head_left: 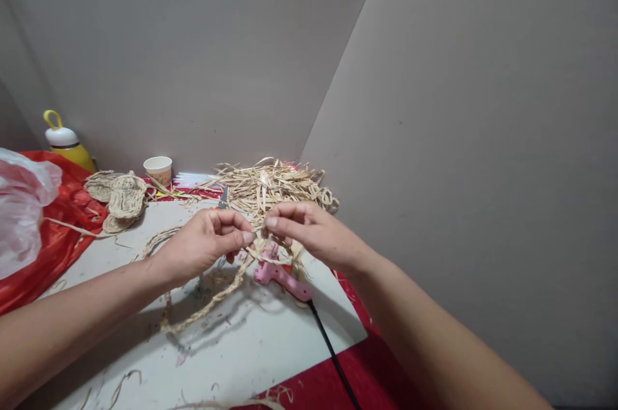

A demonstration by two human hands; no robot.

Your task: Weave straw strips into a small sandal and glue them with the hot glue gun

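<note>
My left hand [207, 244] and my right hand [306, 230] meet over the white board, fingertips nearly touching. Each pinches the end part of a braided straw cord [207, 313], though the exact strands between the fingers are too small to make out. From the pinch the cord hangs in a wide loop below and behind my left hand. A pink glue gun [284, 281] lies just beneath my right hand, with its black cable running toward the front. Its nozzle end is partly hidden by the straw.
A heap of dry straw strips [275, 185] lies against the wall. Scissors [223, 197], white sticks [193, 181] and a paper cup [158, 170] stand or lie behind. Coiled straw pieces [126, 197], a red plastic bag [72, 217] and a yellow bottle [74, 149] are at left. Scraps litter the white board [232, 358].
</note>
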